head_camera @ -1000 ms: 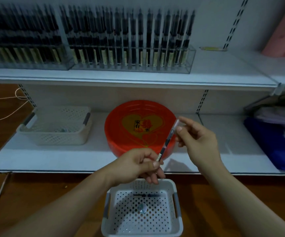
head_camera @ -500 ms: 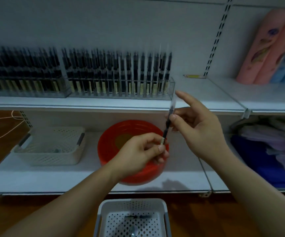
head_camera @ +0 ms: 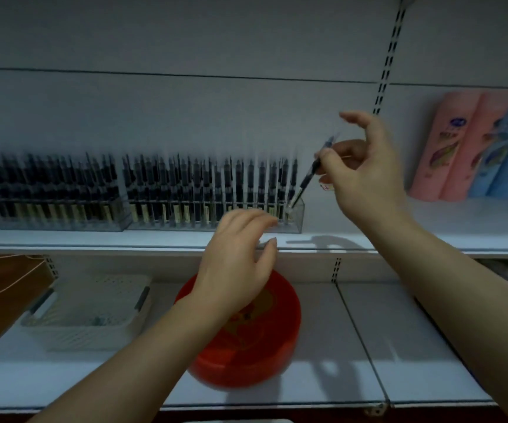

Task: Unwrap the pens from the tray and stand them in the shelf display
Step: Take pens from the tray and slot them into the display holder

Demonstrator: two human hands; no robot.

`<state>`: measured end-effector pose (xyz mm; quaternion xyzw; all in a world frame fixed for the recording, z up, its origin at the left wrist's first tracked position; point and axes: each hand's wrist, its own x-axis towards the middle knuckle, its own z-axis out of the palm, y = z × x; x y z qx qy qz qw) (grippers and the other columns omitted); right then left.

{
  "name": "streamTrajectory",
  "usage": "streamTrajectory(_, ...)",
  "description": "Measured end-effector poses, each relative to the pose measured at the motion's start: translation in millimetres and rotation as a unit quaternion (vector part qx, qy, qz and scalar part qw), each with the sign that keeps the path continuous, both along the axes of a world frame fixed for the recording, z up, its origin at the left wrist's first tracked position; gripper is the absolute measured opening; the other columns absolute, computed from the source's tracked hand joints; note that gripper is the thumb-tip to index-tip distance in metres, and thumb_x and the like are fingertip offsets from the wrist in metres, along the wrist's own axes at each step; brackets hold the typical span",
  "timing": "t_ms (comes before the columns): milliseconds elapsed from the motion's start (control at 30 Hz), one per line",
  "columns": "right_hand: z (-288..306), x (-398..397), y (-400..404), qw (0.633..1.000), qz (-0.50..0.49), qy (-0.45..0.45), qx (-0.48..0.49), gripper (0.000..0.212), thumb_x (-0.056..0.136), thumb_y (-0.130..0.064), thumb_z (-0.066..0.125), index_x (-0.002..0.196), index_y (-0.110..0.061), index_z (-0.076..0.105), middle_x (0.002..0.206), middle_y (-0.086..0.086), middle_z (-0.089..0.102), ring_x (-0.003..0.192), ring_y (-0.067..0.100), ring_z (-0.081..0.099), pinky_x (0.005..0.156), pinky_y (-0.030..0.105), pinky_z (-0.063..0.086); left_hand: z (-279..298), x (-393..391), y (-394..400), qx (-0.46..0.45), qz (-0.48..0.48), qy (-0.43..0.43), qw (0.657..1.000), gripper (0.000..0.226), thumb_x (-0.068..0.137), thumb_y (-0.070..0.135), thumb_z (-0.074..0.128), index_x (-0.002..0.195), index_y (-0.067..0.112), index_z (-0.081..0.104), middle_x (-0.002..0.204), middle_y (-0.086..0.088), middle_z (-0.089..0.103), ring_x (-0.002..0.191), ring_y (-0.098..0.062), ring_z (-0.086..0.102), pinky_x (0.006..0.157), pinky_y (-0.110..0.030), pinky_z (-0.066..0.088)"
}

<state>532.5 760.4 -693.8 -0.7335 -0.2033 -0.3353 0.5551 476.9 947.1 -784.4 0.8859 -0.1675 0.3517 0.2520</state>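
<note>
R hand (head_camera: 365,175) pinching pen (head_camera: 309,172), tip in display (head_camera: 295,219), labels unreadable

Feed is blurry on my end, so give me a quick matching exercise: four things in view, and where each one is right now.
Things:
1. black pen
2. round red tin
3. white perforated plastic basket
4. pink and blue rolls

Places:
A. lower shelf, far left
B. upper shelf, far right
C. pinched in right hand, tip in clear display tray
D. lower shelf, under left hand

Pairs: 1-C, 2-D, 3-A, 4-B

I see two pen displays (head_camera: 213,206) side by side on the upper shelf (head_camera: 429,236); below, a basket (head_camera: 88,312) sits left of a round tin (head_camera: 265,355).
</note>
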Motion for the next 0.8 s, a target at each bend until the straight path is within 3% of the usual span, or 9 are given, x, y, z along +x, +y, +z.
streamTrajectory(100, 5.8, 12.8, 12.2, 0.999, -0.029, -0.016, -0.026, 0.043, 0.095, -0.020, 0.064, 0.132, -0.036, 0.048, 0.088, -0.004, 0.069, 0.080, 0.012, 0.071, 0.076, 0.044, 0.061, 3.4, 11.9, -3.1, 0.026, 0.046, -0.033, 0.998, 0.037, 0.094, 0.023, 0.063, 0.129, 0.013, 0.063, 0.133, 0.001, 0.058, 0.132, -0.020, 0.044, 0.111, -0.031, 0.034)
streamTrajectory(233, 3.5, 20.2, 23.2, 0.993, -0.058, -0.029, -0.095, 0.043, 0.094, -0.017, 0.062, 0.135, -0.029, 0.051, 0.086, -0.005, 0.068, 0.079, 0.011, 0.069, 0.078, 0.039, 0.058, 3.3, 17.3, -3.2, 0.028, 0.093, -0.014, 0.995, 0.043, 0.095, 0.025, 0.062, 0.136, 0.013, 0.057, 0.141, 0.000, 0.053, 0.138, -0.020, 0.040, 0.112, -0.041, 0.035)
streamTrajectory(433, -1.7, 21.6, 31.2, 0.971, -0.071, -0.012, -0.228, 0.044, 0.094, -0.021, 0.061, 0.137, -0.030, 0.052, 0.085, -0.009, 0.069, 0.078, 0.012, 0.065, 0.077, 0.031, 0.051, -3.7, 20.2, 2.5, 0.028, 0.114, -0.004, 0.993, 0.043, 0.093, 0.020, 0.064, 0.135, 0.014, 0.057, 0.139, 0.000, 0.055, 0.136, -0.020, 0.042, 0.111, -0.040, 0.035)
streamTrajectory(800, -6.3, 13.9, 43.9, 0.956, -0.112, -0.013, -0.272, 0.044, 0.094, -0.015, 0.055, 0.136, -0.027, 0.051, 0.074, 0.001, 0.069, 0.073, 0.026, 0.063, 0.071, 0.041, 0.052, -11.8, 23.4, 4.7, 0.044, 0.113, -0.022, 0.992, 0.046, 0.088, 0.012, 0.067, 0.132, 0.013, 0.057, 0.139, -0.001, 0.054, 0.136, -0.021, 0.043, 0.109, -0.041, 0.037)
